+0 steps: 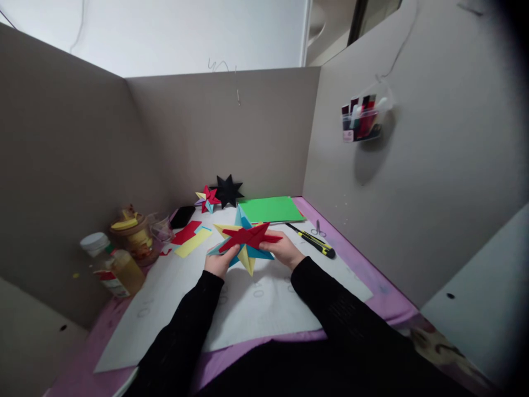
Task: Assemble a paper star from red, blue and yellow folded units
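Observation:
I hold a folded paper star [246,240] of red, yellow and blue points above the white sheet [248,309] on the desk. My left hand [219,262] pinches its lower left side, thumb on top. On the star's right side my right hand [283,249] grips a red point, fingers closed on the paper. Both arms are in black sleeves.
A small multicoloured star [208,198] and a black star [228,190] stand by the back wall, beside a green paper stack [270,209]. A yellow-black utility knife [312,241] and scissors [317,229] lie to the right. Glue bottle [111,264], jar [134,234] and paper scraps [190,237] sit on the left.

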The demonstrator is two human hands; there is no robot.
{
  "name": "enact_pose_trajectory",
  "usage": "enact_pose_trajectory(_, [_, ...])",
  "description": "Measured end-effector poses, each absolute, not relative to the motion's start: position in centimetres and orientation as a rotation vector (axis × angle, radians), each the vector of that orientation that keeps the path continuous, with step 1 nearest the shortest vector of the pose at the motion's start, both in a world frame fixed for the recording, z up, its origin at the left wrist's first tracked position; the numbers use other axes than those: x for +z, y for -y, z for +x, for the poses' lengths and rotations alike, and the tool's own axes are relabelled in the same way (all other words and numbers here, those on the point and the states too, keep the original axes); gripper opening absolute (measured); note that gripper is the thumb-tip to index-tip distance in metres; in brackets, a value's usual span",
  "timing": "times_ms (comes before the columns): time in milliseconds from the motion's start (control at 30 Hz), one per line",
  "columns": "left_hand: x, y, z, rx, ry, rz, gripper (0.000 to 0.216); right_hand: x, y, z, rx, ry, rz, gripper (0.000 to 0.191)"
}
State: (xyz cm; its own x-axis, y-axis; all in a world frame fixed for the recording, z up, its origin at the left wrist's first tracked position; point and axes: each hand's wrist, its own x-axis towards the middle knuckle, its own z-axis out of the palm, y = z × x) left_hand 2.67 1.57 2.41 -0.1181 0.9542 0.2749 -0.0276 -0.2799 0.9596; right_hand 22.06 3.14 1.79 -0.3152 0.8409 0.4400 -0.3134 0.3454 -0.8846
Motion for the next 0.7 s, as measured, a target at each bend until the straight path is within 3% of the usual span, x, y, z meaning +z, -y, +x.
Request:
enact_pose_trajectory(300, [0.7,-3.0,2.9,1.573,-1.004,1.124,0.054,2.2,-2.9,22.6,1.002,1.664,-0.601,0.043])
enact_pose_trajectory(567, [1.5,-1.9,3.7,1.559,-0.946,1.162,0.055,1.5,-3.4,22.3,1.327,1.397,-0.584,0.049])
enact_pose_trajectory(700, [1.9,-1.5,4.0,1.560,-0.990,1.180,0.052,1.7,-3.1,22.0,1.329,1.367,-0.575,0.052])
